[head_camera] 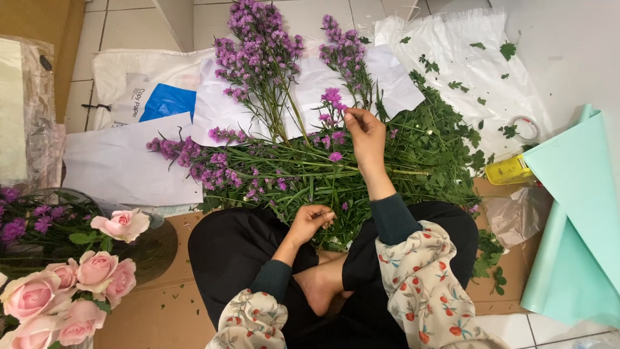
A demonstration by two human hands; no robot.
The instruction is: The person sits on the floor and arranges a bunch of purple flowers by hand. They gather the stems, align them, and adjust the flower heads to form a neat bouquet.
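I sit cross-legged on the floor with a heap of purple flowers on long green stems (258, 161) lying before me. My right hand (365, 132) reaches out over the heap and pinches one purple bloom (332, 97) at its tip. Closer to my lap, my left hand (310, 220) is closed around the lower end of a green stem (323, 194). Loose green foliage (439, 142) is piled to the right of my right hand.
Pink roses (71, 278) stand at lower left beside a dark vase with more purple flowers (26, 223). White paper sheets (123, 161) and plastic bags (465, 58) lie behind the heap. Mint wrapping paper (575, 220), a yellow tool (507, 171) and a tape roll (524, 127) lie right.
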